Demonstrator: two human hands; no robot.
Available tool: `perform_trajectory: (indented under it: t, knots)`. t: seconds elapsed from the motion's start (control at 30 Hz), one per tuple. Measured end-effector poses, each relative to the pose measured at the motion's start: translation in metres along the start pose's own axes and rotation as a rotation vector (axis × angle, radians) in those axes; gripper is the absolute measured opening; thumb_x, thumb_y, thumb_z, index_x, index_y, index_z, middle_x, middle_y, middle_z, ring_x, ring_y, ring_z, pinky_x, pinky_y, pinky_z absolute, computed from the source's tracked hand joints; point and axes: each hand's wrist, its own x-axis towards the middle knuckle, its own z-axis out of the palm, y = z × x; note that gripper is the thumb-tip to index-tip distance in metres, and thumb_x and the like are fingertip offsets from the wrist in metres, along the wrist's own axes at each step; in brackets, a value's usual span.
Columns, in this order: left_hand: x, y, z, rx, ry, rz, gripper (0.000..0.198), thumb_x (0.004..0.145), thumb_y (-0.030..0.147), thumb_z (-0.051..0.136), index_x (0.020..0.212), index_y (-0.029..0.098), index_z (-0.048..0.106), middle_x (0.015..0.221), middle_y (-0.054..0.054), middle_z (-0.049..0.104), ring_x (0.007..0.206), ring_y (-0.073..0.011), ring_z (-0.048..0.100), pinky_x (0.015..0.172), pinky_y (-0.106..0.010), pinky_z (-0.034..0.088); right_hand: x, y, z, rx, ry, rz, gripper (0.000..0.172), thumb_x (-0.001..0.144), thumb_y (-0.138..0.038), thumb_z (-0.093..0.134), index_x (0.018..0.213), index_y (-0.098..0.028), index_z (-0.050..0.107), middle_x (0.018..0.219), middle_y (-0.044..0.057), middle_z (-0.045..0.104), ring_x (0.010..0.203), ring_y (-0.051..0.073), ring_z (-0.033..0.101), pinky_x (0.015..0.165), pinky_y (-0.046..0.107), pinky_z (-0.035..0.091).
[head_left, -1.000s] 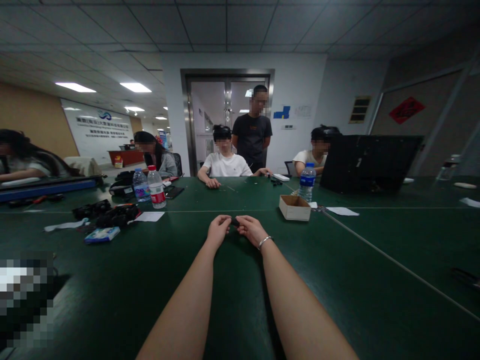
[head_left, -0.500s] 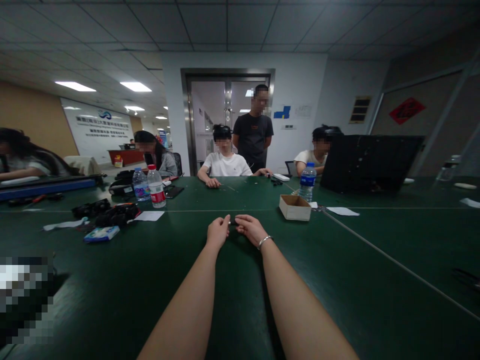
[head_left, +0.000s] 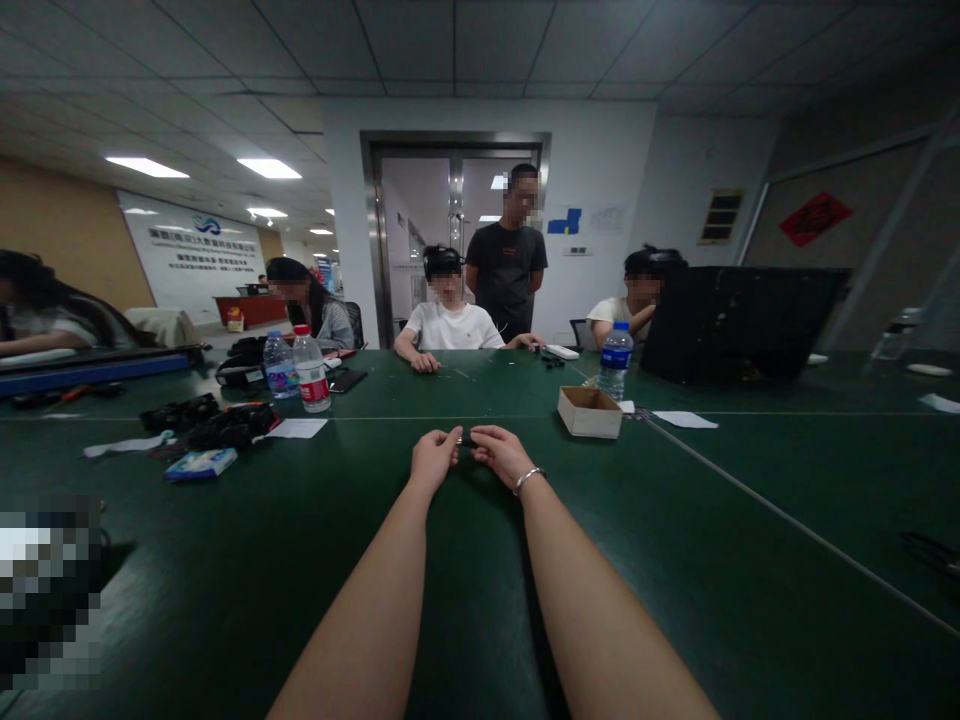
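Both my arms stretch out over the dark green table [head_left: 225, 560]. My left hand [head_left: 432, 458] and my right hand [head_left: 501, 454] meet at the fingertips, each pinched on a small black object [head_left: 468, 438] held between them just above the tabletop. I cannot make out what the object is. A thin bracelet circles my right wrist. The nearest other thing is a small open cardboard box [head_left: 589, 411] to the right and a little farther off.
A blue-labelled water bottle [head_left: 615, 361] and an open black laptop [head_left: 739, 320] stand behind the box. Two bottles [head_left: 301, 368], black gear [head_left: 225, 428] and a blue packet [head_left: 199, 464] lie at the left. Several people sit or stand at the far side.
My hands have stayed together on the small object, shifting only slightly. The view has tipped a little.
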Motion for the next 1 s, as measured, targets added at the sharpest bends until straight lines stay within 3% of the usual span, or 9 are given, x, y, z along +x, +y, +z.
perform_trajectory:
  t: [0.1, 0.23, 0.33, 0.5, 0.6, 0.73, 0.87, 1.0]
  knots:
    - [0.0, 0.001, 0.002, -0.068, 0.033, -0.015, 0.042, 0.072, 0.055, 0.058, 0.084, 0.014, 0.061, 0.08, -0.008, 0.062, 0.065, -0.0155, 0.059, 0.056, -0.027, 0.051, 0.0, -0.001, 0.0, 0.011, 0.023, -0.005, 0.012, 0.066, -0.007, 0.07, 0.075, -0.01, 0.063, 0.062, 0.003, 0.062, 0.048, 0.008, 0.056, 0.046, 0.017, 0.048]
    - [-0.003, 0.007, 0.003, -0.194, -0.035, 0.089, 0.035, 0.068, 0.032, 0.069, 0.099, 0.019, 0.06, 0.105, -0.009, 0.059, 0.083, -0.0163, 0.06, 0.065, -0.026, 0.052, 0.001, 0.0, -0.001, 0.025, 0.045, -0.01, 0.011, 0.067, -0.009, 0.07, 0.074, -0.011, 0.062, 0.061, 0.002, 0.061, 0.048, 0.008, 0.056, 0.046, 0.017, 0.048]
    - [-0.005, 0.009, 0.001, -0.144, -0.079, 0.116, 0.028, 0.067, 0.028, 0.07, 0.092, 0.016, 0.064, 0.094, -0.009, 0.062, 0.076, -0.0143, 0.06, 0.066, -0.025, 0.051, 0.002, 0.001, -0.001, 0.02, 0.034, -0.019, 0.014, 0.065, -0.009, 0.073, 0.073, -0.011, 0.062, 0.06, 0.002, 0.061, 0.047, 0.008, 0.055, 0.044, 0.016, 0.047]
    - [0.0, 0.001, 0.0, -0.048, -0.031, 0.035, 0.031, 0.073, 0.043, 0.061, 0.08, 0.012, 0.063, 0.072, -0.007, 0.061, 0.064, -0.0132, 0.058, 0.061, -0.025, 0.05, 0.001, 0.001, 0.0, -0.012, 0.008, -0.01, 0.014, 0.065, -0.008, 0.072, 0.075, -0.011, 0.063, 0.063, 0.003, 0.062, 0.049, 0.009, 0.057, 0.045, 0.017, 0.048]
    - [0.001, -0.002, 0.002, -0.053, 0.007, 0.038, 0.036, 0.073, 0.046, 0.061, 0.088, 0.014, 0.062, 0.084, -0.008, 0.063, 0.068, -0.0143, 0.059, 0.06, -0.025, 0.051, 0.0, 0.0, 0.0, -0.004, 0.029, -0.007, 0.014, 0.065, -0.009, 0.072, 0.074, -0.011, 0.062, 0.062, 0.002, 0.061, 0.049, 0.009, 0.057, 0.044, 0.016, 0.048]
    - [0.0, -0.001, 0.002, -0.077, -0.03, 0.17, 0.039, 0.067, 0.031, 0.069, 0.103, 0.019, 0.059, 0.104, -0.009, 0.061, 0.079, -0.0151, 0.06, 0.066, -0.025, 0.051, -0.001, -0.002, 0.001, 0.013, 0.053, -0.007, 0.014, 0.064, -0.01, 0.072, 0.073, -0.011, 0.062, 0.06, 0.001, 0.061, 0.047, 0.008, 0.056, 0.046, 0.017, 0.048]
    - [0.0, 0.0, 0.0, -0.03, -0.067, 0.189, 0.026, 0.07, 0.031, 0.065, 0.091, 0.017, 0.064, 0.091, -0.008, 0.064, 0.074, -0.0148, 0.059, 0.066, -0.025, 0.05, -0.001, -0.002, 0.0, 0.009, 0.039, -0.006, 0.013, 0.065, -0.009, 0.071, 0.073, -0.011, 0.062, 0.059, 0.001, 0.06, 0.048, 0.008, 0.056, 0.046, 0.016, 0.048]
    - [0.001, -0.003, 0.0, 0.012, -0.034, 0.093, 0.031, 0.073, 0.043, 0.06, 0.082, 0.014, 0.064, 0.074, -0.006, 0.062, 0.067, -0.0149, 0.058, 0.063, -0.026, 0.049, -0.001, -0.001, 0.001, 0.0, 0.021, -0.002, 0.014, 0.064, -0.008, 0.071, 0.074, -0.011, 0.062, 0.06, 0.001, 0.061, 0.048, 0.008, 0.056, 0.045, 0.016, 0.048]
